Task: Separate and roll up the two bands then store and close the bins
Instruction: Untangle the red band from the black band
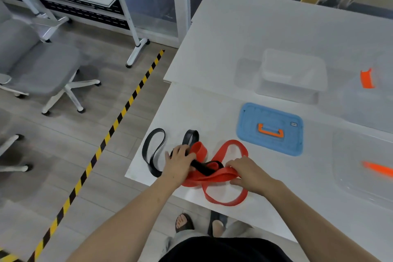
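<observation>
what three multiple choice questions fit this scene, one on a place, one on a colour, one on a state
1. Where does the blue lid lie?
A) on the floor
B) flat on the table, beyond and right of the red band
C) on a chair

2. What colour is the lid's handle?
A) orange
B) black
C) white

3. How do the red band and the black band lie?
A) each rolled up, apart
B) stored in a bin
C) tangled together on the table

Answers:
1 B, the lid rests flat on the white tabletop.
2 A, the handle stands out orange against the blue.
3 C, the black band passes through the red loops, and neither is rolled.
</observation>
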`<state>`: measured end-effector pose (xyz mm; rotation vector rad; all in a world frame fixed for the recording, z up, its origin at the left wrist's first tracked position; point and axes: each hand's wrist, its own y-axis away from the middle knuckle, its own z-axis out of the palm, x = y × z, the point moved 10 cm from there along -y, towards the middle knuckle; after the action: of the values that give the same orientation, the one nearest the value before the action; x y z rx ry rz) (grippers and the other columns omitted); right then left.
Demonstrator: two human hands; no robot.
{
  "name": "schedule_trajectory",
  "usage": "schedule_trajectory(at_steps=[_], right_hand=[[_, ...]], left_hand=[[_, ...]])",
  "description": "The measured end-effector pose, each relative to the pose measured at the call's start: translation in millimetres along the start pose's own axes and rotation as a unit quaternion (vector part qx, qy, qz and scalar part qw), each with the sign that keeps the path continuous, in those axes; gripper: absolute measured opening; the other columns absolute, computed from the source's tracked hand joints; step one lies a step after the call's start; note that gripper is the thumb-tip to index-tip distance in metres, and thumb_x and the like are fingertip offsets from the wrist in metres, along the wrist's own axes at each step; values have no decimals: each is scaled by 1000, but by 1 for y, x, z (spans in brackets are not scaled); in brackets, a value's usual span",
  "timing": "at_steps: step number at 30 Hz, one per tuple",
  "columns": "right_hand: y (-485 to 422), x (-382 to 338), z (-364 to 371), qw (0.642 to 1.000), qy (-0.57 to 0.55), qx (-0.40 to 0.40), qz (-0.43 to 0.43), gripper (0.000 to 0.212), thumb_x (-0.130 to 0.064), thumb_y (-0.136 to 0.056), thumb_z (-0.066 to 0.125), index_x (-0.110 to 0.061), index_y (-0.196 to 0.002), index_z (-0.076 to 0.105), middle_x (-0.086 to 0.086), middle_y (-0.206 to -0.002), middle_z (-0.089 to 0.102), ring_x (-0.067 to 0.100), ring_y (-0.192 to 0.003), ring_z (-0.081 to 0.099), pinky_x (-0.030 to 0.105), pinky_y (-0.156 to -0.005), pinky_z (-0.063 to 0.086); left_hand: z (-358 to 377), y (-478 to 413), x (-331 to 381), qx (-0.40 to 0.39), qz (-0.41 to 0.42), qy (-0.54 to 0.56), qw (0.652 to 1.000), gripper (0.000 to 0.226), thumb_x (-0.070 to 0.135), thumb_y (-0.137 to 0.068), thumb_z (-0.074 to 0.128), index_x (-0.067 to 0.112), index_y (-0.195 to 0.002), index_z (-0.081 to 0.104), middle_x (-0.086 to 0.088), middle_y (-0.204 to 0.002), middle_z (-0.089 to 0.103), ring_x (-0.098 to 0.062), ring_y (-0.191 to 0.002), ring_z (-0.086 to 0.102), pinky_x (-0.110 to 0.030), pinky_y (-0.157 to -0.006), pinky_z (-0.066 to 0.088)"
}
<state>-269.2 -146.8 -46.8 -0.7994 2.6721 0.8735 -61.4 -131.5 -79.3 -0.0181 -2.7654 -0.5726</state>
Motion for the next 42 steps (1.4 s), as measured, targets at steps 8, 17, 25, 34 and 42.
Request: schedule_trajectory(at_steps=[8,17,25,34,42], right_hand=[[5,9,-4,999,-19,-10,37,44,-49,-83,79,-31,-121,65,-7,-111,68,15,-100,62,31,-87,53],[-12,1,-4,994,-10,-75,75,57,-51,-77,85,-27,-123,61,-2,-119,65,16,-104,61,31,-91,54],[-38,-58,-55,974,-212,60,47,102,-66,-74,81,-31,-157,34,-1,-156,48,21,-135,55,40,-108,51],[-66,-144,-121,888,-412,201,-39,76,-45,-67,92,-36,-126,46,-10,-118,64,6,-110,64,34,-98,55],[-72,-141,-178,839,-462,283,-58,69,-20,-80,90,-22,-135,49,-13,-97,65,1,-87,63,16,-78,48]], left_hand=[[-109,6,-4,137,-58,392,908,18,37,-103,52,19,-104,49,-2,-94,68,-22,-91,67,-46,-83,55],[-199,25,4,165,6,442,882,24,32,-108,45,19,-128,48,0,-119,53,-10,-106,54,-20,-88,40],[-215,43,12,129,16,705,697,27,31,-110,38,9,-123,46,-16,-126,63,-23,-130,59,-39,-84,59],[-280,48,30,137,75,833,530,40,36,-108,40,3,-130,47,-21,-141,55,-38,-130,57,-55,-97,53],[-323,54,20,149,93,849,499,73,51,-107,32,-6,-153,29,-24,-145,45,-43,-147,36,-55,-111,45]])
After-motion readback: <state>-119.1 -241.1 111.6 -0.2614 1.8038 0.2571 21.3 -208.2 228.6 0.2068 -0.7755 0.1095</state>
